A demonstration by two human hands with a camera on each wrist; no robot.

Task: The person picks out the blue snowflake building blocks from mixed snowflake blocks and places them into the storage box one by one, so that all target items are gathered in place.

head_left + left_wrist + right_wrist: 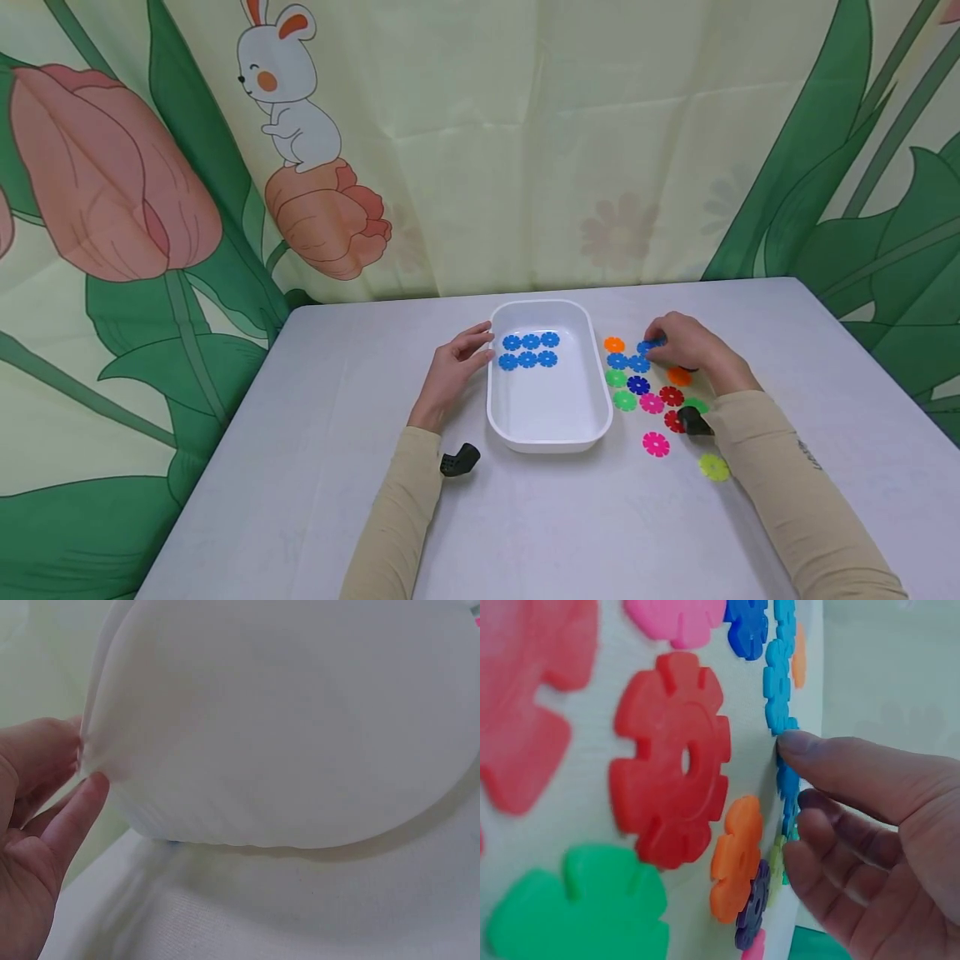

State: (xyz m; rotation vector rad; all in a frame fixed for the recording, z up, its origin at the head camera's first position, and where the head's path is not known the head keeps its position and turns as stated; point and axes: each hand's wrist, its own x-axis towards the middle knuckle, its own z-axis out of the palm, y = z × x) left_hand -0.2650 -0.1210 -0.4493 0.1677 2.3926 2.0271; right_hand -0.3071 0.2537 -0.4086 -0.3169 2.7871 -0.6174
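A white tray [551,408] holds several blue snowflake discs [527,360] in two rows of three toward its far end. My left hand [450,375] is at the tray's left side; in the left wrist view its thumb and fingers pinch the rim, over the white wall [300,727]. To the right of the tray, my right hand [690,342] pinches a blue snowflake disc [787,776] at the far side of the loose discs. The thumb lies against it, while the other fingers partly hide it. Two more light-blue discs [617,361] lie beside it.
Loose discs in other colours lie right of the tray: orange [614,344], green [624,401], dark blue [638,384], pink [656,444], red [671,396] and yellow-green [714,467]. Black wrist devices [460,460] sit by both cuffs. A printed curtain [465,150] hangs behind the white table [300,500].
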